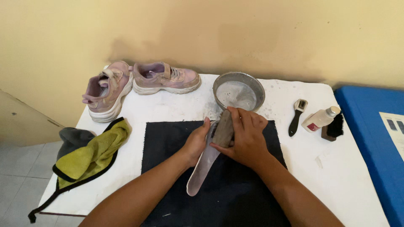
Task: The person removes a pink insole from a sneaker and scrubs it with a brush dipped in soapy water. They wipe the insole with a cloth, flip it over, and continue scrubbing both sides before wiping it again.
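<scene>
While the right hand [248,136] grips a brush [223,128] on the insole [204,166] the left hand [195,141] pins at centre frame, a hard stroke may bump the basin [238,90] just above.

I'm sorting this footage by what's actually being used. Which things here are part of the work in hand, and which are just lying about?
In use: insole, held by left hand; brush in right hand; dark mat; metal bowl.

Lying about: pair of pink shoes; green and grey cloths; small black-handled brush; white bottle; black brush.
</scene>
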